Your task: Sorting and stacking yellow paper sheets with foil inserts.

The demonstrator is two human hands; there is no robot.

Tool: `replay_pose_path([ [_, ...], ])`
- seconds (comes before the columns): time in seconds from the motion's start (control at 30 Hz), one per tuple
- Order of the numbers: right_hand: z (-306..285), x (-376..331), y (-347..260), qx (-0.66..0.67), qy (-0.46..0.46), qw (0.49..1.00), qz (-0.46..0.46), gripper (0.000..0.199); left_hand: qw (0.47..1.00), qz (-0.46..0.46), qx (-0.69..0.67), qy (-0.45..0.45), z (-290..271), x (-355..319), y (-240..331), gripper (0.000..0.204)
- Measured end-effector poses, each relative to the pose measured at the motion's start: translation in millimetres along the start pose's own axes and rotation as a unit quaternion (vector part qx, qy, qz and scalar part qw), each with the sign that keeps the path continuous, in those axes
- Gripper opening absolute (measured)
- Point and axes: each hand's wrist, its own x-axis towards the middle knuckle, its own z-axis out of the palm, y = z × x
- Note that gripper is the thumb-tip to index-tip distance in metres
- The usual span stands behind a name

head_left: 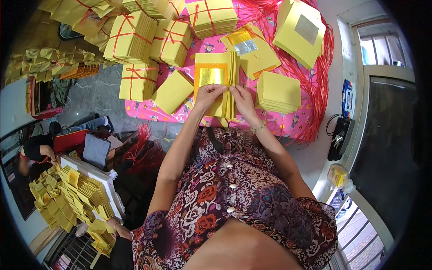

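Note:
In front of me at the table's near edge is a sheaf of folded yellow paper [208,60], with an orange panel and a gold foil square on its upper face. My left hand [209,96] pinches it at the lower middle, thumb and fingers together near the foil. On the other side, my right hand [243,100] has its fingers closed on the folded right edges. A squared stack of yellow paper [279,92] lies just right of that hand. To the left rests an untied yellow bundle [173,91]. A loose sheet with silver foil [245,46] sits behind.
Bundles tied with red ribbon [173,42] crowd the back left of the pink tablecloth [155,115]. Red ribbons [317,96] hang along the right edge, by a tall yellow stack [299,33]. At lower left, other people's hands work at a white-edged table [112,191] heaped with yellow paper.

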Motion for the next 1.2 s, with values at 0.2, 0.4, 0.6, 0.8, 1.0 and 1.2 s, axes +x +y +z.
replay_pose_path([
  [0.2,1.2,-1.3,-9.8,0.065,0.013,0.998,0.008,0.030,0.999,-0.016,-0.038,0.013,2.2,0.2,-2.2,0.028],
  [0.4,-2.0,8.0,4.6,-0.085,0.017,0.996,-0.008,0.026,0.998,-0.020,-0.052,-0.010,-2.2,-8.8,9.1,0.037],
  [0.6,-17.9,33.0,19.9,-0.058,-0.017,0.997,0.041,0.023,0.989,0.146,0.006,0.031,-50.3,-33.7,47.6,0.031],
  [0.8,-34.1,50.4,-23.6,0.180,-0.138,0.946,0.230,0.025,0.914,0.283,0.284,0.065,-101.6,-46.3,51.7,0.054],
  [1.0,-33.6,53.5,-26.9,0.176,-0.130,0.949,0.228,0.025,0.824,0.382,0.415,0.050,-73.2,-44.3,51.9,0.062],
  [1.2,-33.9,39.0,-11.2,0.113,-0.119,0.969,0.187,0.027,0.849,0.339,0.405,-0.003,-67.9,-29.9,34.0,0.020],
])
